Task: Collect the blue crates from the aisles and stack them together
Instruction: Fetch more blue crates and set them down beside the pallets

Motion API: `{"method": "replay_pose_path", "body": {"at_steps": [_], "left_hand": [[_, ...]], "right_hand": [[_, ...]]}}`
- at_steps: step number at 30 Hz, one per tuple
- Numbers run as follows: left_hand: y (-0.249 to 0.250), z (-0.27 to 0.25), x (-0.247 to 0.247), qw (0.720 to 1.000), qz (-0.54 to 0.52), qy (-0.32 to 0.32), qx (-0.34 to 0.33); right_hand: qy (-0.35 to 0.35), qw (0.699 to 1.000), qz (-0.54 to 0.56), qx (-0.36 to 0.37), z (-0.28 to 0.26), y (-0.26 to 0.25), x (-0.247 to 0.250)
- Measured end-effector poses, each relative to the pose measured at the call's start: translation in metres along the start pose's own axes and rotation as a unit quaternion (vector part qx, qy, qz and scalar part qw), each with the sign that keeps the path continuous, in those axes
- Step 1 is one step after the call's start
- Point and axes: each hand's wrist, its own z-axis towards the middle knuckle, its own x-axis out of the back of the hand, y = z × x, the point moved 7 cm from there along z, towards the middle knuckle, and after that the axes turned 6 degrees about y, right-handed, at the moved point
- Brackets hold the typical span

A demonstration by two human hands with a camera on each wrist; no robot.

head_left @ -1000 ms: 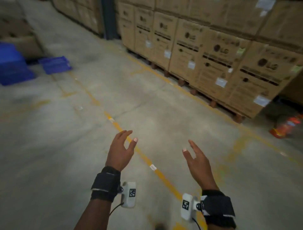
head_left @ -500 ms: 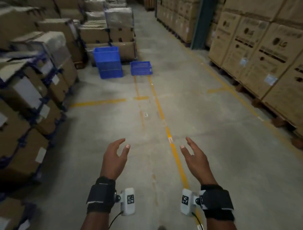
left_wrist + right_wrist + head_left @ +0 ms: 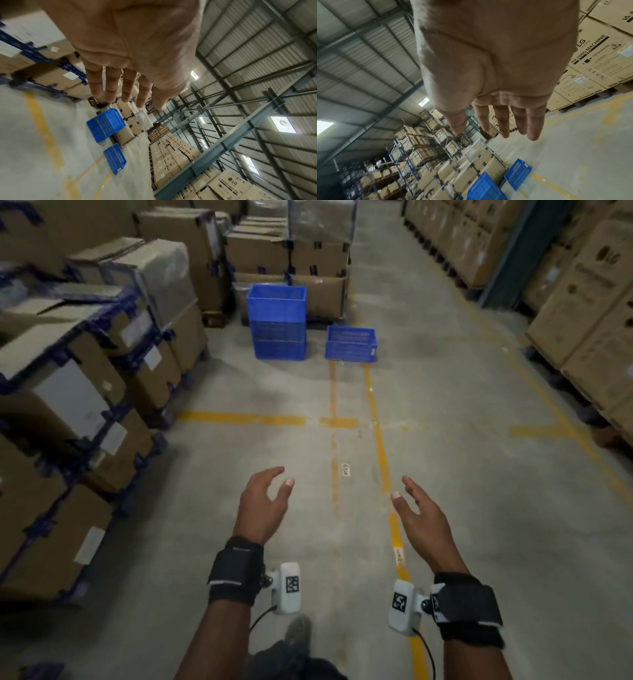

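Observation:
A tall stack of blue crates (image 3: 277, 323) stands on the concrete floor straight ahead down the aisle, and a single low blue crate (image 3: 351, 344) sits just to its right. Both show in the left wrist view as the stack (image 3: 106, 126) and the low crate (image 3: 115, 158), and in the right wrist view as the stack (image 3: 485, 188) and the low crate (image 3: 518, 173). My left hand (image 3: 265, 501) and right hand (image 3: 416, 508) are held out in front of me, empty, fingers relaxed and spread, far short of the crates. Palms face each other.
Taped cardboard boxes on pallets (image 3: 85, 392) line the left side. Large LG cartons (image 3: 589, 313) line the right. More boxes (image 3: 308, 265) stand behind the crates. Yellow floor lines (image 3: 380, 440) run down the open concrete aisle between them. My foot (image 3: 298, 631) shows below.
The view has swung left and forward, bringing the blue crates from the far left edge to straight ahead and closer. Both hands stay empty and raised in front.

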Motion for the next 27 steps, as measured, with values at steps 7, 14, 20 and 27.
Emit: {"method": "replay_pose_path", "body": {"at_steps": [7, 14, 20, 27], "left_hand": [[0.082, 0.199, -0.098, 0.997, -0.023, -0.053, -0.049], [0.102, 0.377, -0.239, 0.989, -0.016, -0.125, -0.073], [0.129, 0.547, -0.316, 0.992, -0.019, -0.103, -0.068], [0.13, 0.732, -0.365, 0.998, -0.025, -0.05, -0.032]], "right_hand": [[0.057, 0.998, 0.034, -0.015, 0.174, -0.045, 0.007], [0.098, 0.993, 0.034, -0.051, 0.398, -0.027, -0.003], [0.058, 0.997, 0.033, -0.038, 0.62, -0.071, -0.015], [0.009, 0.997, 0.072, -0.009, 0.823, -0.133, -0.059]]}}
